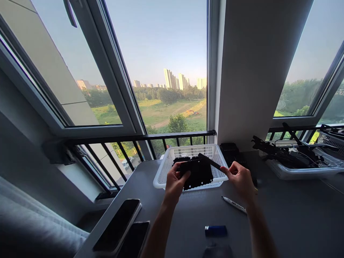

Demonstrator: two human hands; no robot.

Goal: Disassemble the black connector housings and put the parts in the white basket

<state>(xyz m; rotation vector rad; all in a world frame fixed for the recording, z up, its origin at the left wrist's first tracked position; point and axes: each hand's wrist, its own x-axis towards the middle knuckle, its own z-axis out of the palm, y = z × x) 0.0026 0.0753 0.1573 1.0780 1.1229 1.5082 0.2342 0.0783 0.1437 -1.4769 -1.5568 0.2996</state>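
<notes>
Left hand (176,182) pinches the black panel (201,176) over the white basket (163,175) on the worktop (188,222), seemingly to steady it, as the right hand (240,179) grips a black strip (211,162) slanted near the panel's top.

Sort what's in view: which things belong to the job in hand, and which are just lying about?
Apparently in the job:
black panel, held
black strip, held
white basket

Probably just lying about:
two phones
marker
blue object

Window: I see daylight through tall, grey-framed glass panes (166,39)
Railing: black metal rail (177,135), low across them
Wall: plain grey pillar (249,71), shadowed
Tabletop: smooth grey surface (185,222)
</notes>
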